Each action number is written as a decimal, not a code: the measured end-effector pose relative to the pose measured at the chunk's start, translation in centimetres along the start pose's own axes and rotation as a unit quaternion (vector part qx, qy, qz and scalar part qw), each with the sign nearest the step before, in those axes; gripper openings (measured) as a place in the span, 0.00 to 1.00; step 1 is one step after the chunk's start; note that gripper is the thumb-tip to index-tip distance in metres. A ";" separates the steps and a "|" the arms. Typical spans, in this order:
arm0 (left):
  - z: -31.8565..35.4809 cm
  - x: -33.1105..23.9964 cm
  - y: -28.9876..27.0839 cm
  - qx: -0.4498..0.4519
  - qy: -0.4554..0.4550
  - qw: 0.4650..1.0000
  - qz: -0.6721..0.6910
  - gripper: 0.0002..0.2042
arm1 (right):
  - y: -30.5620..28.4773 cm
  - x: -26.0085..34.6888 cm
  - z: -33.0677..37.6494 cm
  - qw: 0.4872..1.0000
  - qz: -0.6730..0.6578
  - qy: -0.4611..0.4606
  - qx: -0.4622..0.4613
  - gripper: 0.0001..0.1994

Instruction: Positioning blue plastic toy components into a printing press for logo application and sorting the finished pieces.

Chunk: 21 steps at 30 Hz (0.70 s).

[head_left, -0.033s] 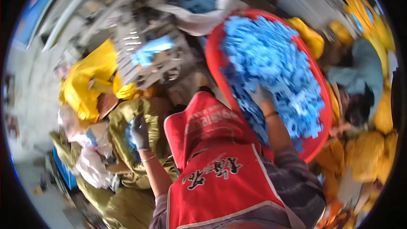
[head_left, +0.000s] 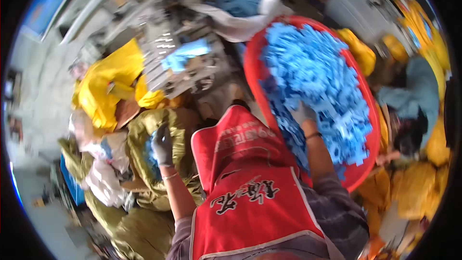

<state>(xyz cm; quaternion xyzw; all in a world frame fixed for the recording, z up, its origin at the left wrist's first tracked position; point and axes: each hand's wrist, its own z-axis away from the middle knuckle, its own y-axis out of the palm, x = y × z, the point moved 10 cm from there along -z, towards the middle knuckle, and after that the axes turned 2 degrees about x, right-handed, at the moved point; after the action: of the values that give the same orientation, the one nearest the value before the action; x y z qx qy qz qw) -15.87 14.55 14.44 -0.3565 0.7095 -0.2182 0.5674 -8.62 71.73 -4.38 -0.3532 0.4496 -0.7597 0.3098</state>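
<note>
Nearest the camera, the person's red vest (head_left: 255, 202) with white edging fills the lower centre, and both forearms rise from it. The left hand (head_left: 162, 145), in a pale glove, reaches into the open mouth of an olive-green sack (head_left: 144, 163) and is closed on a few small blue pieces; the grip itself is blurred. Just left of the sack lies a heap of white and grey bags (head_left: 103, 173). The right hand (head_left: 303, 113), also gloved, rests palm-down among the blue plastic pieces (head_left: 313, 72) that fill a large red basin (head_left: 255, 67); whether its fingers are curled round any of them cannot be told, since they are sunk into the pile. The basin stands tilted to the right of the vest, its rim touching it. Beyond the sack sit yellow bags (head_left: 103, 86) and a grey slotted crate (head_left: 178, 65) holding a few blue pieces. Farthest off, a white sack (head_left: 245, 14) shows more blue pieces at its mouth. At the right edge another person in a grey-blue top (head_left: 414, 91) sits among yellow bags.
</note>
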 end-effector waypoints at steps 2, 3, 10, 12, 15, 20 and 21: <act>-1.2 -2.1 -1.2 -0.017 0.020 1.000 0.003 0.09 | 0.4 -1.1 0.4 0.998 0.041 0.034 0.045 0.36; -1.9 -3.1 -1.9 -0.026 0.030 0.999 0.018 0.09 | 0.5 -1.8 0.8 0.994 0.075 0.045 0.063 0.36; -7.2 -12.1 -4.8 -0.115 0.163 0.980 0.025 0.10 | -1.4 -2.9 2.3 0.995 -0.094 0.013 -0.007 0.28; -9.0 -14.5 -4.3 -0.108 0.203 0.973 0.031 0.10 | -2.5 -3.5 2.0 0.970 -0.235 0.006 -0.057 0.25; -12.4 -17.8 -2.2 -0.052 0.268 0.962 0.030 0.15 | -4.9 -2.7 1.2 0.909 -0.402 -0.051 -0.102 0.22; -16.0 -19.1 0.3 0.058 0.277 0.959 0.026 0.18 | -11.8 6.1 1.6 0.815 -0.540 -0.198 -0.078 0.22; -16.1 -19.0 0.3 0.058 0.277 0.959 0.018 0.18 | -14.1 9.0 2.2 0.801 -0.537 -0.247 -0.096 0.22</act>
<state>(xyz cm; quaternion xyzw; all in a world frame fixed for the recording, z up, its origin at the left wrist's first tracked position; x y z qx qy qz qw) -29.45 27.50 30.79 -0.2355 0.8315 -0.3386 0.3723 -14.05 69.29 11.37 -0.7415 0.1672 -0.6445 -0.0824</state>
